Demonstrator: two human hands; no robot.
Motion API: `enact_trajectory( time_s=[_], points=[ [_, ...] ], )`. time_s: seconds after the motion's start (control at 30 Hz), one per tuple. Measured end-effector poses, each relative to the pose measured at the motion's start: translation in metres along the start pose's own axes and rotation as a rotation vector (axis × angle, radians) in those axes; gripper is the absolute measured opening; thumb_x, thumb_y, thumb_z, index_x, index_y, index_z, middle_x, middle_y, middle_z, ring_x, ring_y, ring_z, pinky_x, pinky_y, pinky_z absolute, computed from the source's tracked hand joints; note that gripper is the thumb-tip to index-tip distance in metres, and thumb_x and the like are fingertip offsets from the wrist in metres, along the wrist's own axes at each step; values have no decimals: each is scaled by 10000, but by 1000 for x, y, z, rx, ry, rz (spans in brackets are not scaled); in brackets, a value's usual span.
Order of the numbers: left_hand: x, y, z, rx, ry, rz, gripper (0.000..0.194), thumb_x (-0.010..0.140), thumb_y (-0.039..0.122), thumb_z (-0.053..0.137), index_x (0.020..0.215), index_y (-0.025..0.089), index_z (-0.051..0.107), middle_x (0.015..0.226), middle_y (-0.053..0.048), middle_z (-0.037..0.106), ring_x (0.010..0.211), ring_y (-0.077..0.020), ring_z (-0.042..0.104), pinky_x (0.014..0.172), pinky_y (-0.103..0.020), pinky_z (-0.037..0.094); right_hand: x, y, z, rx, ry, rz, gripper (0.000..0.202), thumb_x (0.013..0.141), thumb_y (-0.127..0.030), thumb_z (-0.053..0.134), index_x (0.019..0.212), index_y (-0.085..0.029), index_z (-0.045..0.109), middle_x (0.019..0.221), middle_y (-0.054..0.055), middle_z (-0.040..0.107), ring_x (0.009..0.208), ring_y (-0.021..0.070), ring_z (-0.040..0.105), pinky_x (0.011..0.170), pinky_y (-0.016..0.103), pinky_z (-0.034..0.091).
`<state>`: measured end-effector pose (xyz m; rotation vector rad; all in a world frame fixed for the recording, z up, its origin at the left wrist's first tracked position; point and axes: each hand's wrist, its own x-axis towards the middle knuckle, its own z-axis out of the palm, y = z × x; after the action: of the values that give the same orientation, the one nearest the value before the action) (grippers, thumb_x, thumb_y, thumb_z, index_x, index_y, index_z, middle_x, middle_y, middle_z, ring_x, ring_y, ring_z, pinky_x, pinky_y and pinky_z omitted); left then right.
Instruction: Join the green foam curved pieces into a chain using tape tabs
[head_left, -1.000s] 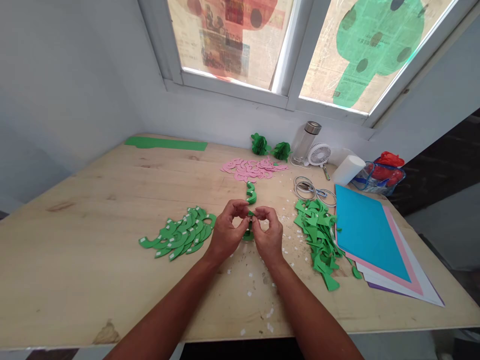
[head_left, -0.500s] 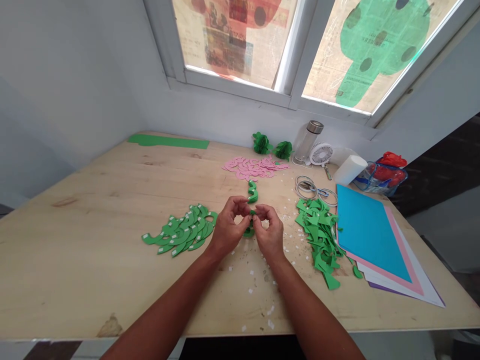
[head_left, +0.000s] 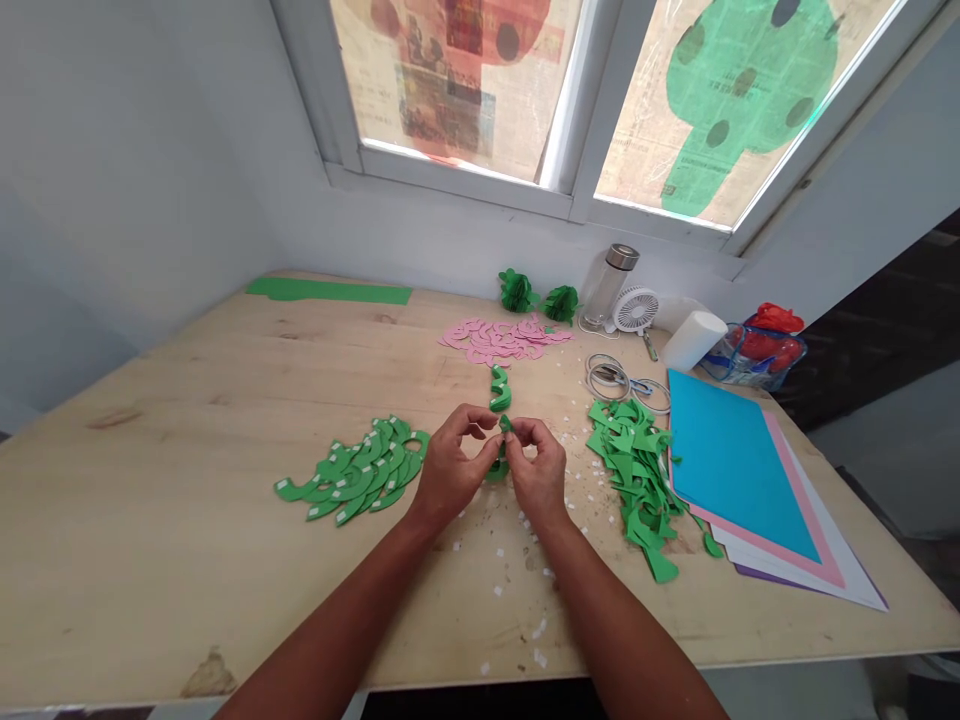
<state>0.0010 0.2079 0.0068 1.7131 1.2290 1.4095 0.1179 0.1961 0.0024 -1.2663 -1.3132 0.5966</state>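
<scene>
My left hand and my right hand come together over the table, fingers bent and thumbs almost meeting. Between their fingertips they pinch a small green paper cutout; its full outline is hidden by the fingers. Under the hands lies another green curved cutout, partly covered. Just beyond the fingertips is a stack of green curved paper pieces. To the left, a fanned pile of green curved cutouts carries small white squares on its ends.
Green paper scraps, scissors and coloured sheets lie at right. Pink cutouts lie farther back, before green paper ornaments, a bottle and a fan. White bits dot the wood. A green strip lies back left.
The green piece at the fingertips is tilted differently and shows a little more above the right thumb. The whole view has shifted slightly; the piles look unchanged.
</scene>
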Motion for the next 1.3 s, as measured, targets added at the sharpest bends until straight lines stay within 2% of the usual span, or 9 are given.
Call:
enact_trajectory(
  time_s=[0.27,0.43,1.03,1.3],
  points=[
    [0,1,-1,84,-3,44,84,756,235,590,835,207,583,777,-2,618,710,-152,573,684,-289,477,-1,-2,0,-6,1,-1,112,746,-170,538,794,-181,638,709,10,637,662,157,560,637,267,447],
    [0,3,-1,66,38,41,153,751,233,599,902,207,588,791,-3,625,717,-151,587,675,-281,477,-1,-2,0,-8,0,-19,113,746,-163,539,795,-179,639,712,15,641,659,153,557,633,263,451],
    [1,5,-3,37,-5,101,30,771,219,590,774,189,587,759,-7,608,716,-145,557,673,-271,449,0,0,1,-14,-3,13,125,740,-177,537,800,-176,647,714,11,658,660,147,571,636,255,464],
    [2,6,-4,21,-13,54,112,796,247,550,708,184,581,728,-18,607,705,-154,559,678,-283,447,0,-2,1,-15,-12,24,118,738,-167,542,790,-173,647,706,12,654,662,149,565,638,254,463]
  ],
)
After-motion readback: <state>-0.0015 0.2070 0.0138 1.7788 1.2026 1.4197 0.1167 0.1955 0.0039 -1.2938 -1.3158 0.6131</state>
